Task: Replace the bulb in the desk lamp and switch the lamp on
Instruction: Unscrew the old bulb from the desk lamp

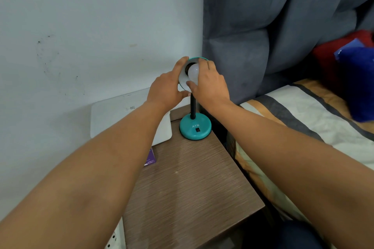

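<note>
A teal desk lamp stands at the back of a brown bedside table [188,184], with a round base [195,128] marked ATN, a black switch on the base and a black stem [192,107]. Its shade [183,81] faces me, white inside with a teal rim. A white bulb [193,73] sits in the mouth of the shade. My left hand [168,87] grips the shade's left edge. My right hand [208,85] is wrapped around the bulb, thumb under it. The socket is hidden.
A white flat box [113,115] leans against the wall left of the lamp. A purple card [150,157] lies partly under my left forearm. A grey padded headboard [273,26] and a bed [303,119] with striped cover are on the right.
</note>
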